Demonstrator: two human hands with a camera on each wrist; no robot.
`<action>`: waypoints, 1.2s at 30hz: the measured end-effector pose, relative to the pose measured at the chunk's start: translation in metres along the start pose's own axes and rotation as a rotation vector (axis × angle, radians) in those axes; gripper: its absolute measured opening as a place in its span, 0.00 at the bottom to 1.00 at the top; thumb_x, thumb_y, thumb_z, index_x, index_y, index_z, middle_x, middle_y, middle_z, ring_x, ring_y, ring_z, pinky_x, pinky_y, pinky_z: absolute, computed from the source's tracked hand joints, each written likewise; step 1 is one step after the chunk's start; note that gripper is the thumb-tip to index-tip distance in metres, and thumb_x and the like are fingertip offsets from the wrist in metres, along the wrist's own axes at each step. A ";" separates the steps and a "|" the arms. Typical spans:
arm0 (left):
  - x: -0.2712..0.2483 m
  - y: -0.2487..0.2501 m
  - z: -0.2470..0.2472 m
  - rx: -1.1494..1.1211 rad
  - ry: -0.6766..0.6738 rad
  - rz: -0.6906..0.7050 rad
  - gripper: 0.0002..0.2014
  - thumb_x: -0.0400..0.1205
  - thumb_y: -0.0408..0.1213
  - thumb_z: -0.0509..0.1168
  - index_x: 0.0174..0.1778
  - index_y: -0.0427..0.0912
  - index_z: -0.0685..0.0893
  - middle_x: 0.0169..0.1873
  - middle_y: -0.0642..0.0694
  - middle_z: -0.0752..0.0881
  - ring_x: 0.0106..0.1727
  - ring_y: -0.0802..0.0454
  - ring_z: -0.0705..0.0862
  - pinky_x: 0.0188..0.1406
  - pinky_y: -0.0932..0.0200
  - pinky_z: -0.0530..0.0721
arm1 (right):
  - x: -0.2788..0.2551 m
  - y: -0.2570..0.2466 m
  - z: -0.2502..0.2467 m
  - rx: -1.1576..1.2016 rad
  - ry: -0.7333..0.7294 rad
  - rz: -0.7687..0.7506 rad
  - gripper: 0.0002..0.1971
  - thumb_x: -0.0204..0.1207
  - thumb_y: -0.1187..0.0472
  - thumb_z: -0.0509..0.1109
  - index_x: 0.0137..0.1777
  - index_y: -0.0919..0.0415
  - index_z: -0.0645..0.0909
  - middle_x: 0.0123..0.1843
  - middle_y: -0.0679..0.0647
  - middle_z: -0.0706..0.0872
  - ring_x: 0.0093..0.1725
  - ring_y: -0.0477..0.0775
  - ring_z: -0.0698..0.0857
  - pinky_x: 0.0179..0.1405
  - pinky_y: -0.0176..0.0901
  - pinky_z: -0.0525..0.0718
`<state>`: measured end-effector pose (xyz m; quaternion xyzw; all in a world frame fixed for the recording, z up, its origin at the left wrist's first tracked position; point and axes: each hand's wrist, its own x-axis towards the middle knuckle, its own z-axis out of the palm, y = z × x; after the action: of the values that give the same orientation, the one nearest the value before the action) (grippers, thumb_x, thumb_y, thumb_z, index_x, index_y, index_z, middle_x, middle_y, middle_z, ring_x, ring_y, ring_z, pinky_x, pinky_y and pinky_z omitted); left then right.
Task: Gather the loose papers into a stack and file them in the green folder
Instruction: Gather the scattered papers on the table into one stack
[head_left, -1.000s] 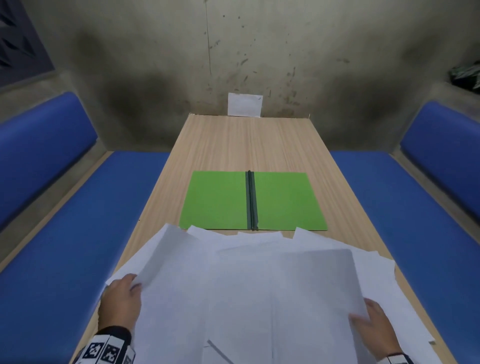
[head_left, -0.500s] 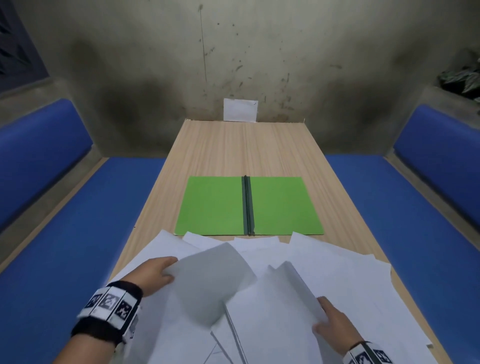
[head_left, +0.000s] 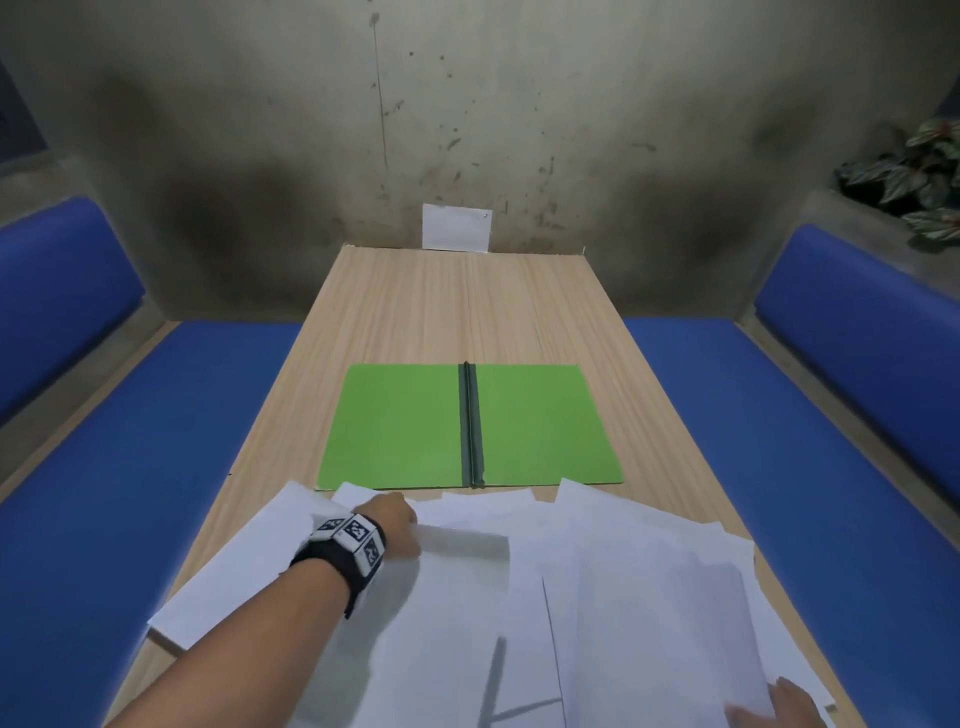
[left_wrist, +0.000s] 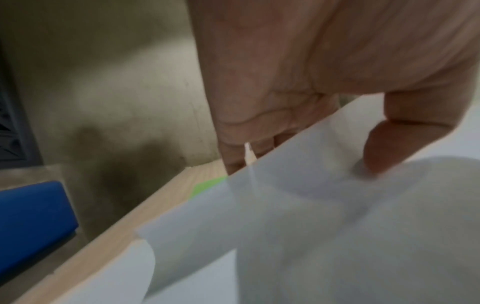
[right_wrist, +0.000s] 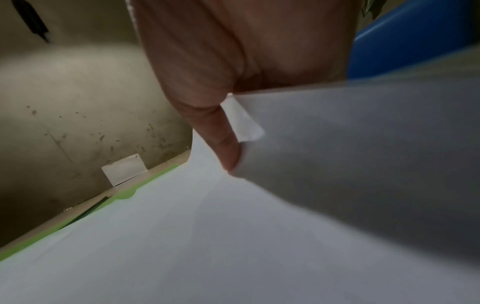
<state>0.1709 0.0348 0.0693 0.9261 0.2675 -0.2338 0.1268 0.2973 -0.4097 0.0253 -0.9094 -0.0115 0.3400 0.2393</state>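
The green folder (head_left: 540, 426) lies open and flat in the middle of the table, its dark spine running away from me. Several loose white papers (head_left: 623, 597) overlap in a fan across the near half of the table. My left hand (head_left: 408, 527) reaches to the far edge of the pile and pinches one sheet (left_wrist: 298, 205), thumb (left_wrist: 381, 148) on top and fingers underneath. My right hand (head_left: 774, 709) sits at the near right corner of the pile. It holds sheets (right_wrist: 337, 164) there, its thumb (right_wrist: 228, 148) pressed on the paper.
The wooden table (head_left: 457, 306) is bare beyond the folder up to a stained wall, where a small white card (head_left: 456, 227) leans. Blue benches (head_left: 130, 467) run along both sides. A potted plant (head_left: 914, 166) stands at the far right.
My left hand moved forward and right to the pile's far edge, and the sheet it had lifted now lies nearly flat. My right hand slid back to the near right corner.
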 end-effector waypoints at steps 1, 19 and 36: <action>0.004 0.005 0.008 0.001 -0.007 0.016 0.16 0.70 0.38 0.64 0.51 0.39 0.87 0.43 0.41 0.84 0.61 0.42 0.83 0.62 0.53 0.83 | 0.017 -0.011 0.039 -0.054 0.085 0.012 0.20 0.84 0.56 0.61 0.71 0.66 0.70 0.66 0.50 0.74 0.80 0.56 0.66 0.79 0.42 0.59; -0.005 -0.005 0.024 -0.188 0.299 0.131 0.27 0.76 0.36 0.67 0.70 0.56 0.69 0.56 0.48 0.85 0.63 0.44 0.79 0.72 0.49 0.67 | -0.015 -0.010 0.011 0.211 0.236 -0.232 0.22 0.67 0.67 0.70 0.61 0.52 0.76 0.60 0.59 0.81 0.61 0.59 0.78 0.65 0.49 0.71; -0.132 -0.088 -0.004 -1.335 0.462 0.166 0.22 0.69 0.55 0.73 0.56 0.51 0.83 0.46 0.60 0.92 0.52 0.61 0.89 0.63 0.55 0.81 | -0.064 -0.043 -0.026 0.907 0.351 -0.284 0.37 0.40 0.36 0.86 0.48 0.58 0.88 0.44 0.51 0.88 0.45 0.45 0.92 0.42 0.30 0.89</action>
<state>0.0246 0.0515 0.1288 0.6940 0.3025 0.1929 0.6243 0.2707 -0.3944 0.1003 -0.7468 0.0540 0.1170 0.6525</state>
